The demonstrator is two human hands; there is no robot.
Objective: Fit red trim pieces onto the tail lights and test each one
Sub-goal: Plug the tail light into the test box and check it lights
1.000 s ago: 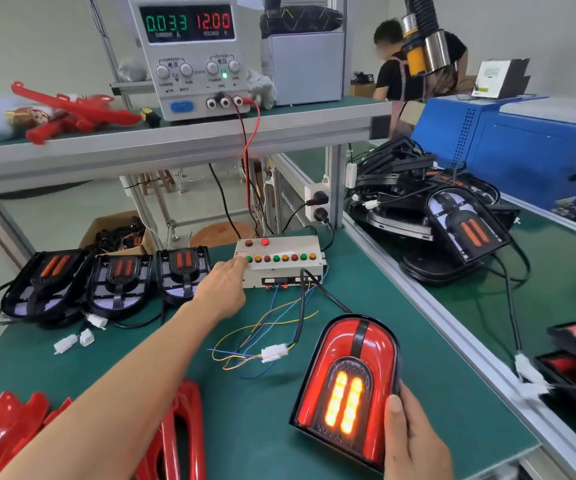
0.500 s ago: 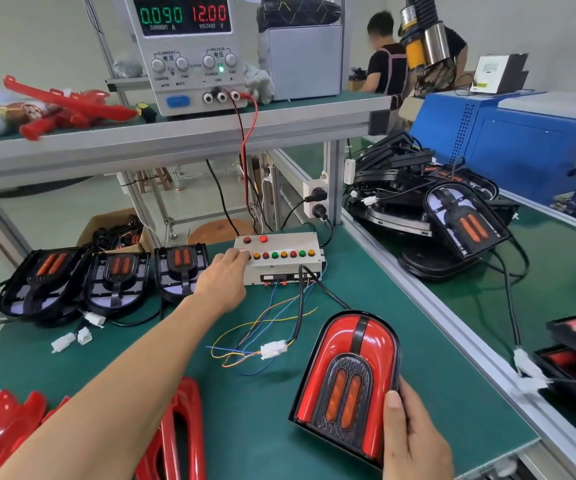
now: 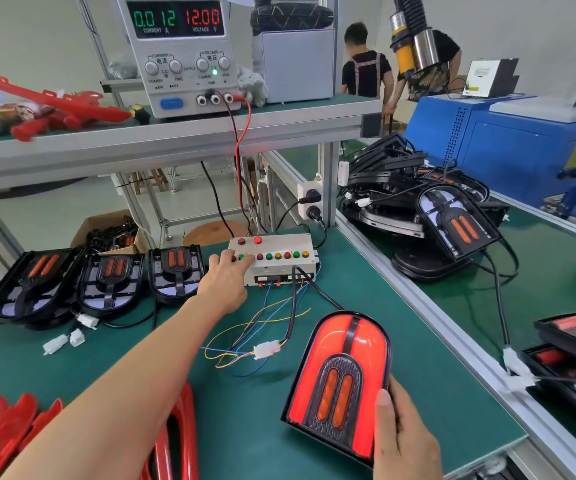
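- Head cam, only one view here: the tail light (image 3: 340, 386) with its red trim fitted lies on the green desk (image 3: 252, 420) at the near right, and its outer red border is glowing while the two orange bars in the middle look unlit.
- Right hand (image 3: 402, 441) holds that light by its lower right edge, thumb lying flat on the front face. The rest of the fingers are tucked behind the housing, so can't tell exactly how they sit.
- Left hand (image 3: 226, 280) is stretched out to the white button box (image 3: 274, 259) at the back of the desk, with the fingers curled loosely and the fingertips on the left end of the button row. Can't tell which button is pressed.
- A black cable runs from the box to the light, and a white connector (image 3: 266, 349) with loose coloured wires lies between them.
- Three untrimmed tail lights (image 3: 106, 278) sit in a row at the left of the box, black housings, cables trailing.
- Spare red trim pieces (image 3: 2, 434) are piled at the near left corner.
- The power supply (image 3: 181, 53) on the shelf above reads 0.012 A and 12.00 V.
- More tail lights (image 3: 428, 216) are heaped on the next desk to the right.
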